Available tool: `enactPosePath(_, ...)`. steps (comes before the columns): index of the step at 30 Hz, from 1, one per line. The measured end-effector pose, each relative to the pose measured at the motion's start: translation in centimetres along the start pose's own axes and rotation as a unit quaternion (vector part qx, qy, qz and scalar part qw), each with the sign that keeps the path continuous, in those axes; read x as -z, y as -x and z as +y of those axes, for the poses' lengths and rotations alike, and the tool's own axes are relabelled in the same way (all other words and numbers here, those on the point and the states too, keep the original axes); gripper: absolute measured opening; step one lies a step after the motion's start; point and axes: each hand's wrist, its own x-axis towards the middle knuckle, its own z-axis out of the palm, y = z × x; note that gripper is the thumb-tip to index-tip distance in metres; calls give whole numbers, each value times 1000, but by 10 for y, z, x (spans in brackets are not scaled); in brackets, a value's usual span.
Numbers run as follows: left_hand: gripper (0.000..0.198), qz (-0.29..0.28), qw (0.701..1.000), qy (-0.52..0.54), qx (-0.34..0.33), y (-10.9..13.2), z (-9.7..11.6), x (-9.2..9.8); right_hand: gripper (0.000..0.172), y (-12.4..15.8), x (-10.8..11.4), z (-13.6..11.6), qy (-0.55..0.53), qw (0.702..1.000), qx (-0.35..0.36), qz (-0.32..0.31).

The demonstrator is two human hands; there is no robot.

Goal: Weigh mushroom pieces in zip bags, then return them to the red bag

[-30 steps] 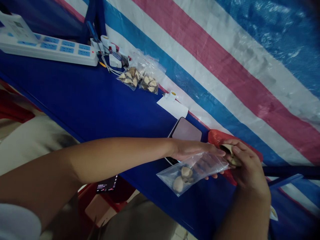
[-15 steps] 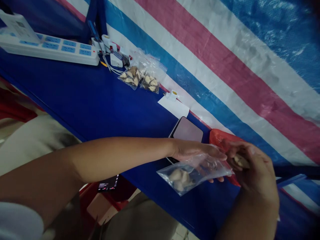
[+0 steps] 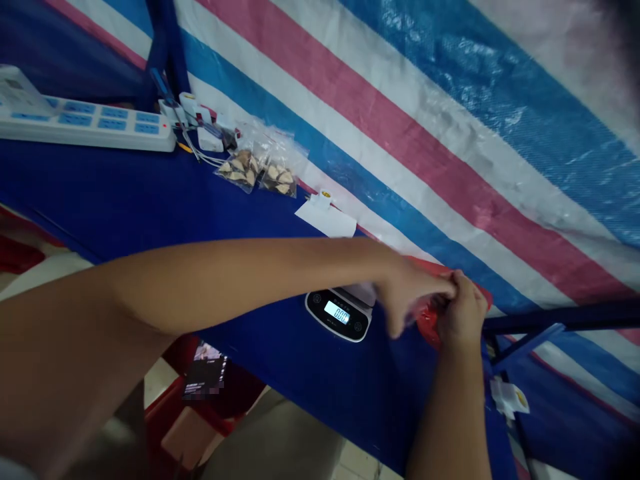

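My left hand [image 3: 407, 290] reaches across from the left to the red plastic bag [image 3: 429, 325], blurred, with one digit stretched towards my right hand and another pointing down. A faint clear film shows by its fingers, but whether it grips anything is unclear. At the bag, my right hand [image 3: 463, 310] has its fingers curled closed; what lies in them is hidden. Left of the bag stands a kitchen scale [image 3: 337, 315], its lit display reading 0.00 and its plate partly behind my left wrist.
Two clear bags of pale brown-edged chunks, a left bag [image 3: 241, 170] and a right bag [image 3: 279, 179], lie against the striped sheet [image 3: 350, 87]. Nearby are a white paper [image 3: 326, 219], a power strip [image 3: 100, 127] and cables. A phone [image 3: 205, 370] lies below the table edge.
Both hands have come together at the red bag. The clear bag of chunks by my left hand has gone from sight, and the scale's display has come into view. The camera view has shifted.
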Motion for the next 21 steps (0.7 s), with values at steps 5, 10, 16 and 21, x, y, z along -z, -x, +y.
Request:
enactPosePath(5,71,212,952,-127,-179,44,-35,13,29,-2,-1,8,32,999,-41,7)
enactPosePath(10,18,635,753,-171,-29,106,-95,68,31,-4,4,23,181,973,-129,-59)
enactPosePath(16,7,547,772,-319,56,120,-152,70,35,-8,12,37,191,979,-61,-46)
enactPosePath(21,7,536,784,-309,49,116,-150,74,38,-11,17,41,193,981,-32,-20)
